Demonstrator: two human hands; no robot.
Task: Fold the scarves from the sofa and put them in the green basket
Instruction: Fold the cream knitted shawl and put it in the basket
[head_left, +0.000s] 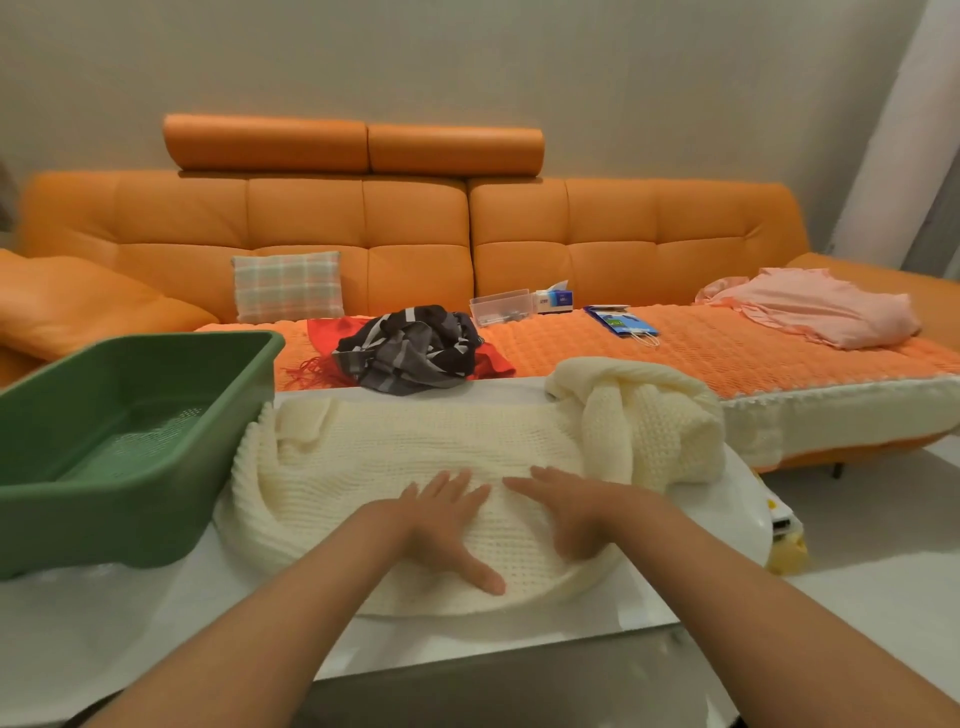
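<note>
A cream knitted scarf (410, 447) lies spread across the white table (156, 623), its right end bunched in a heap. My left hand (447, 525) and my right hand (576, 512) both press flat on the near part of it, fingers straight. The green basket (78, 509) stands on the table's left side, holding nothing. On the orange sofa (358, 223) behind lie a crumpled black-and-grey striped scarf (410, 348) and, under it, a red fringed scarf (493, 361).
A plaid cushion (287, 286), a clear plastic box (500, 306), a tissue box (555, 299), a blue paper bag (621, 322) and a pink garment (821, 309) sit on the sofa. A yellow-and-white object (784, 540) is beside the table's right edge.
</note>
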